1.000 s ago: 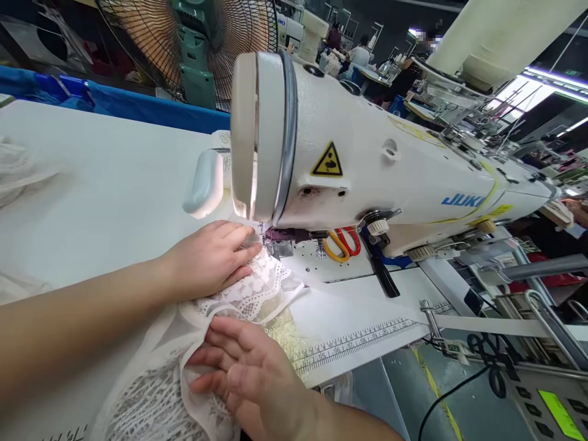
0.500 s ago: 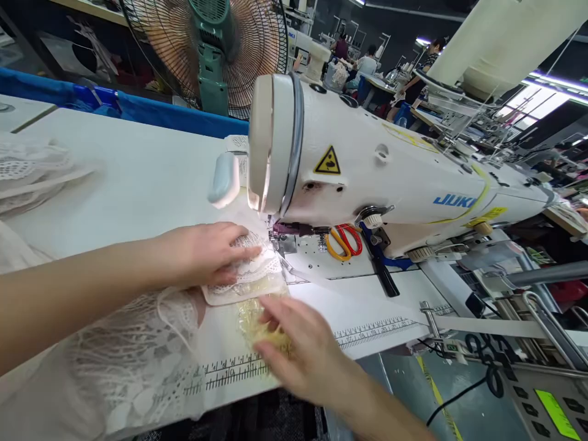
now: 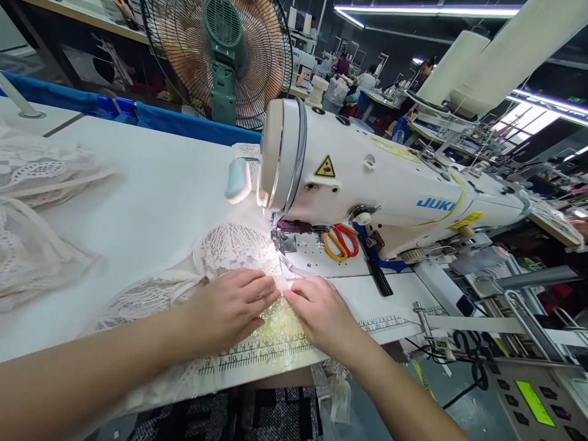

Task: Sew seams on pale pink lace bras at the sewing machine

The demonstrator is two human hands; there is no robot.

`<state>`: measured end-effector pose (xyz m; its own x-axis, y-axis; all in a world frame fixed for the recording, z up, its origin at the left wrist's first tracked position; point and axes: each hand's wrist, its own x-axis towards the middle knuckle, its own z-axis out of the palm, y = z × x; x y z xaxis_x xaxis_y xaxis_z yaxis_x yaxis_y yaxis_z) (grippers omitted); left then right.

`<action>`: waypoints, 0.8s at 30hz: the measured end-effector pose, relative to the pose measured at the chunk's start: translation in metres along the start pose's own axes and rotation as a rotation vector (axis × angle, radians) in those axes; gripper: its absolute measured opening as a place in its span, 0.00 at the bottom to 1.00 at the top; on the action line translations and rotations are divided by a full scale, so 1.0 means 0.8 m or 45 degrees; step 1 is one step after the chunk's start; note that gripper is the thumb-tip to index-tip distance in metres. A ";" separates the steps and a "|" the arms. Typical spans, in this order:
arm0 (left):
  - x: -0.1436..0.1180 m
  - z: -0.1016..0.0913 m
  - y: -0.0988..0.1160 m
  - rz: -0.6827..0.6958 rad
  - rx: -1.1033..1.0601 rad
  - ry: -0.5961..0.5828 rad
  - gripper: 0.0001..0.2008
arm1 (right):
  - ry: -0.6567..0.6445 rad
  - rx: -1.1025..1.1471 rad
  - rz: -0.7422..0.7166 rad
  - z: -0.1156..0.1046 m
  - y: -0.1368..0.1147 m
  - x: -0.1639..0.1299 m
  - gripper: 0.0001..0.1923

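Left hand [image 3: 236,306] and right hand [image 3: 324,312] are meeting at the edge of white lace fabric [image 3: 234,245].
The lace fabric is lying on the worktop [image 3: 160,165], its right side reaching under the head of the sewing machine [image 3: 358,165]; the left hand is resting across its near part, thumb hidden, so whether that grip is clamping cannot be told, while the right hand's grip is pinching the edge, fingertips together, and scissors [image 3: 331,250] are lying beneath the machine's arm.
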<state>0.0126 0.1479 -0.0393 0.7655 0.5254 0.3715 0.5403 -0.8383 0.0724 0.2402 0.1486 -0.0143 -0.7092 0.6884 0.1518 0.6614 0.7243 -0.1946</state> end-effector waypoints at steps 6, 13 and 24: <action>0.008 -0.005 -0.033 0.121 -0.068 0.020 0.16 | -0.047 -0.128 0.031 -0.001 -0.004 0.010 0.13; 0.025 -0.010 -0.070 0.260 -0.142 0.015 0.14 | -0.227 -0.282 0.064 -0.006 -0.004 0.036 0.11; 0.046 -0.018 -0.110 0.335 -0.155 -0.061 0.14 | -0.641 -0.303 0.271 -0.023 -0.011 0.075 0.36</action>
<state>-0.0117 0.2391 -0.0186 0.8910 0.2914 0.3481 0.2774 -0.9565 0.0906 0.1962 0.1840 0.0147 -0.5449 0.7590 -0.3565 0.7971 0.6007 0.0606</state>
